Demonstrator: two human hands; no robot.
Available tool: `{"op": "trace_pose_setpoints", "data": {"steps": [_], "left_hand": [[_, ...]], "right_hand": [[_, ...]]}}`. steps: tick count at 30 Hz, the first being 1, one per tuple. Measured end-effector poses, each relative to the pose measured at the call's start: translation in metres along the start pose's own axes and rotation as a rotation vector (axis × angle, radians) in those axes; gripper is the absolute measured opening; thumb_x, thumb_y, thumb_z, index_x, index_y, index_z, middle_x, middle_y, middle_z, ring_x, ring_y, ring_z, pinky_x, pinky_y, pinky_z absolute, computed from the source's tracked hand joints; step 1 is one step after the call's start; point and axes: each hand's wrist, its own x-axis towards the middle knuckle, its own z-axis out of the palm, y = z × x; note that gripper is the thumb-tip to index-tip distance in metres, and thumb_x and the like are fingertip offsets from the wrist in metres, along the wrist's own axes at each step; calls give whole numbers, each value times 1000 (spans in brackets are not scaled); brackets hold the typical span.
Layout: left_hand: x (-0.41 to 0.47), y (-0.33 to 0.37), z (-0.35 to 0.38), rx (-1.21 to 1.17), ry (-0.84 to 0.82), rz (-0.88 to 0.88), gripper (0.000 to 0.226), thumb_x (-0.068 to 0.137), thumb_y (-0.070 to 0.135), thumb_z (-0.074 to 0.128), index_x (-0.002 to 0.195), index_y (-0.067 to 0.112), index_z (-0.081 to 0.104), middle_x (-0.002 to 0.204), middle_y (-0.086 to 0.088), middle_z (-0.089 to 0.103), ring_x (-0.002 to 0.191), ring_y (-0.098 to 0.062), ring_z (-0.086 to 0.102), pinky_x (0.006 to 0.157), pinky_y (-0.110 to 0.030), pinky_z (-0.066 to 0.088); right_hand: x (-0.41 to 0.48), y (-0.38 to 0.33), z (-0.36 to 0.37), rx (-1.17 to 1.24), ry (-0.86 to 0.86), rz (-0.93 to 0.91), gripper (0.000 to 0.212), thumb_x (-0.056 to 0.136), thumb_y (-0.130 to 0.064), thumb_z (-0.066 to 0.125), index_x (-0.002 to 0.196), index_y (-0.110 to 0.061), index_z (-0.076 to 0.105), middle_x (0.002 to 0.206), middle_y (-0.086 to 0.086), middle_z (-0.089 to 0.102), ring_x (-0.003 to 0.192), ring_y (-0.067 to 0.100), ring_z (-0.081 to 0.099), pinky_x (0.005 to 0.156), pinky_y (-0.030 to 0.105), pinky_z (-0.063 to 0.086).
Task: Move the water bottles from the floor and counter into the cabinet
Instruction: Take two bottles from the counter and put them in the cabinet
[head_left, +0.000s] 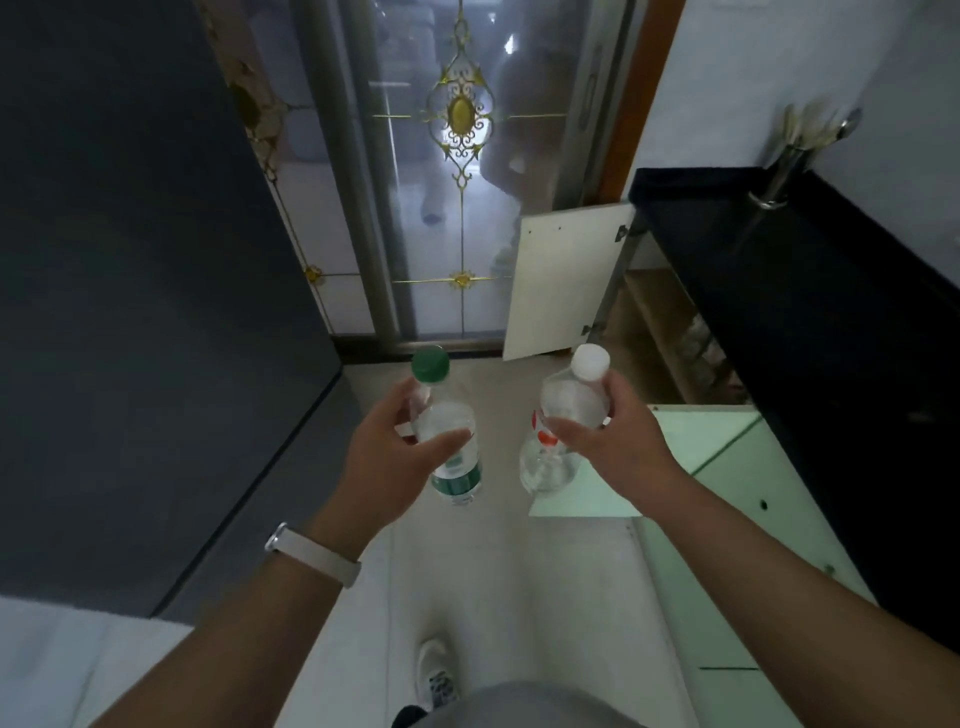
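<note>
Bottles of water, two of them, are held upright above the pale floor (488, 571), one in each hand. At 11 o'clock of centre, the left hand (387, 462) wraps its fingers around a clear bottle (449, 441) with a green cap and green label; its writing is too blurred to read. At 1 o'clock, the right hand (613, 441) grips the shoulder of a second bottle (569, 410) with a white cap and a red-marked label, also unreadable. At 2 o'clock a white cabinet door (563, 280) stands open under a black counter (779, 291). A pale band (311, 553) circles the left wrist
</note>
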Motion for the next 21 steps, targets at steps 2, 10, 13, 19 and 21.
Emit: {"op": "trace_pose_setpoints", "data": {"steps": [2, 10, 13, 19, 21], "left_hand": [[28, -2, -15, -10, -12, 20, 52, 74, 20, 86, 119, 22, 60, 103, 6, 67, 91, -6, 67, 77, -20, 54], [97, -21, -32, -54, -61, -9, 57, 75, 12, 84, 126, 15, 58, 102, 9, 63, 91, -3, 64, 71, -9, 51], [124, -25, -26, -44, -90, -31, 52, 77, 8, 82, 123, 13, 59, 98, 12, 63, 84, 8, 63, 69, -8, 50], [196, -29, -11, -12, -144, -30, 51, 76, 11, 83, 121, 20, 61, 106, 12, 66, 94, 3, 63, 77, -15, 53], [225, -27, -2, 6, -173, -35, 54, 76, 12, 83, 124, 19, 60, 110, 7, 66, 99, -5, 64, 81, -20, 55]], "right_hand": [[16, -11, 15, 22, 31, 4, 62, 73, -29, 84, 124, -32, 48, 113, -10, 58, 100, 6, 56, 71, 16, 44], [70, -24, 53, 16, 36, 51, 61, 76, -26, 83, 121, -36, 43, 116, -12, 54, 103, 10, 54, 77, 18, 42], [97, -20, 59, 6, 48, 68, 61, 73, -26, 84, 119, -37, 45, 111, -15, 55, 99, 9, 56, 72, 15, 42], [168, -5, 67, 46, 39, 127, 69, 74, -25, 83, 130, -33, 43, 114, -15, 54, 96, 6, 56, 71, 14, 44], [198, -1, 67, 75, 24, 145, 70, 76, -23, 82, 132, -33, 41, 111, -18, 52, 91, 1, 55, 59, 7, 42]]}}
